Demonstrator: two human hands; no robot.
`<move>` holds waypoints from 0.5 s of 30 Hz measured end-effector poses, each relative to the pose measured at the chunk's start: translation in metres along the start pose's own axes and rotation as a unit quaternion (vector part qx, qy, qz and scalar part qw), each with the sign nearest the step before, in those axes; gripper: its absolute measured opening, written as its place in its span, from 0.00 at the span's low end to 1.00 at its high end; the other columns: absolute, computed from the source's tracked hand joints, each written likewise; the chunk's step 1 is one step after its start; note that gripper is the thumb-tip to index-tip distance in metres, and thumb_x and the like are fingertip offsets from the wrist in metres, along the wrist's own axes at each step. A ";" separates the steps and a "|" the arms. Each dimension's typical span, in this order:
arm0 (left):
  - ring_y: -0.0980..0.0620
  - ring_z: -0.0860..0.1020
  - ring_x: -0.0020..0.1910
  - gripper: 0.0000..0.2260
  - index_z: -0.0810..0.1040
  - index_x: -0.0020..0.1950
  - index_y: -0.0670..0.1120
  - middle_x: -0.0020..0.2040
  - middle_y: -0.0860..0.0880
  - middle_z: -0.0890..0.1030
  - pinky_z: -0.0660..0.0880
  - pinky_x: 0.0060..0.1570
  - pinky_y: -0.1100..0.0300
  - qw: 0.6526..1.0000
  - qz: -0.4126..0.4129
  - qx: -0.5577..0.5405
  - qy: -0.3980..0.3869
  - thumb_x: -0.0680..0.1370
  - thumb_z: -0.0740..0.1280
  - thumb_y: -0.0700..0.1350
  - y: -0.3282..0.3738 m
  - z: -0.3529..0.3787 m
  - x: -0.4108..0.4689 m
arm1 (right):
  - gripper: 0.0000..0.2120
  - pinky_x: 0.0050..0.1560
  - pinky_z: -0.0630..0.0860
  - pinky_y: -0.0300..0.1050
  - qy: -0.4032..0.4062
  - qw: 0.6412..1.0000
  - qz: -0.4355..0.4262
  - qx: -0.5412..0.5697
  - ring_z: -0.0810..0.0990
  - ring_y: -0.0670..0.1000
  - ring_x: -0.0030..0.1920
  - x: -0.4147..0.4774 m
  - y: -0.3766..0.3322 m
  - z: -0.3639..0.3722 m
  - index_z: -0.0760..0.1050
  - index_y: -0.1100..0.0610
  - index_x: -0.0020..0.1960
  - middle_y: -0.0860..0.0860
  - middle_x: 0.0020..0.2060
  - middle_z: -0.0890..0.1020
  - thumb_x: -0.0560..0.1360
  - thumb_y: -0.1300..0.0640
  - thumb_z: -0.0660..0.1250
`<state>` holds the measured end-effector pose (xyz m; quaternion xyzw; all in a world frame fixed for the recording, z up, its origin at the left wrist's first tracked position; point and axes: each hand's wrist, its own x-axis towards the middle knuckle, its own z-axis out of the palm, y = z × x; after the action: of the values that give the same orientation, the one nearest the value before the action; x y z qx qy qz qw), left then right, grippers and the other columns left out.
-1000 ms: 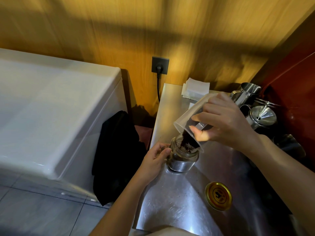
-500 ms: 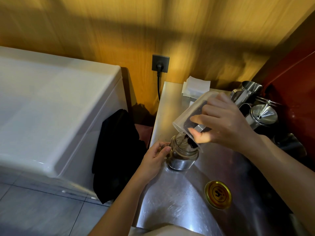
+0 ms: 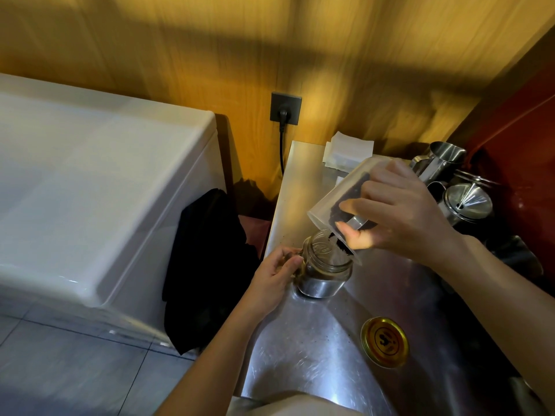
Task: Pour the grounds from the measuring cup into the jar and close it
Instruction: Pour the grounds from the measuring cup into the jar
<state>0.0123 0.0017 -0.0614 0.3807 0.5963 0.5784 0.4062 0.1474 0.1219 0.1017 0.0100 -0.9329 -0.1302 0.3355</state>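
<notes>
Cup tipped over jar, frame centre.
Right hand point(image 3: 402, 214) gripped cup point(image 3: 336, 205), mouth down-left over jar point(image 3: 326, 265); left hand point(image 3: 276, 274) clasped the jar; lid point(image 3: 385, 342) lay lower right, nearer the right hand.

Both forearms come into frame bare — no sleeves, no watch, no bands anywhere along them. The left hand point(image 3: 274, 273) is bare too, no rings showing, nails short. The right hand point(image 3: 399, 214) likewise — no glove, no jewellery, thumbnail trimmed plain. At the bottom edge, a strip of pale clothing point(image 3: 288, 406), blurred and hard to make out.
</notes>
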 end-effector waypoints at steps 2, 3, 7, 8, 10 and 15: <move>0.67 0.77 0.41 0.09 0.76 0.43 0.56 0.41 0.56 0.79 0.73 0.41 0.76 1.000 0.003 0.006 -0.001 0.79 0.61 0.43 0.001 0.000 0.000 | 0.11 0.40 0.59 0.44 0.007 1.000 -0.001 -0.001 0.73 0.54 0.29 0.001 0.000 0.000 0.79 0.64 0.33 0.56 0.25 0.75 0.70 0.58 0.69; 0.67 0.77 0.41 0.09 0.76 0.43 0.56 0.41 0.56 0.79 0.73 0.41 0.76 1.000 0.003 0.007 -0.001 0.79 0.61 0.43 0.001 0.000 0.000 | 0.11 0.39 0.59 0.44 0.006 1.000 0.001 0.002 0.73 0.54 0.29 0.001 0.000 0.001 0.79 0.64 0.33 0.56 0.25 0.75 0.70 0.57 0.69; 0.68 0.77 0.41 0.09 0.75 0.43 0.56 0.42 0.56 0.79 0.73 0.40 0.77 1.000 0.001 0.011 0.000 0.79 0.61 0.44 0.002 0.000 0.000 | 0.11 0.36 0.62 0.47 -0.006 1.000 0.007 0.009 0.72 0.54 0.29 0.000 -0.002 0.001 0.78 0.64 0.32 0.56 0.25 0.75 0.70 0.57 0.69; 0.68 0.77 0.41 0.08 0.75 0.43 0.56 0.42 0.56 0.79 0.73 0.40 0.77 1.000 0.001 0.010 -0.001 0.79 0.61 0.44 0.002 0.000 0.000 | 0.12 0.36 0.62 0.47 -0.007 1.000 0.009 0.009 0.72 0.54 0.29 0.000 -0.001 0.001 0.78 0.64 0.32 0.56 0.25 0.75 0.70 0.57 0.69; 0.68 0.77 0.41 0.09 0.75 0.43 0.56 0.41 0.57 0.79 0.73 0.40 0.77 1.000 0.003 0.007 -0.003 0.79 0.61 0.43 0.004 0.000 -0.001 | 0.12 0.36 0.62 0.47 -0.009 1.000 0.012 0.012 0.73 0.54 0.29 0.000 -0.001 0.000 0.78 0.64 0.32 0.57 0.25 0.75 0.70 0.57 0.69; 0.70 0.76 0.39 0.08 0.75 0.44 0.52 0.41 0.55 0.78 0.72 0.39 0.78 1.000 0.005 -0.004 -0.006 0.79 0.61 0.41 0.008 0.000 -0.002 | 0.13 0.36 0.60 0.47 -0.004 1.000 0.012 0.010 0.73 0.54 0.28 0.001 -0.002 -0.001 0.78 0.65 0.32 0.57 0.24 0.75 0.71 0.57 0.68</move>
<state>0.0133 0.0002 -0.0535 0.3852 0.5898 0.5803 0.4086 0.1471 0.1194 0.1020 0.0016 -0.9354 -0.1172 0.3335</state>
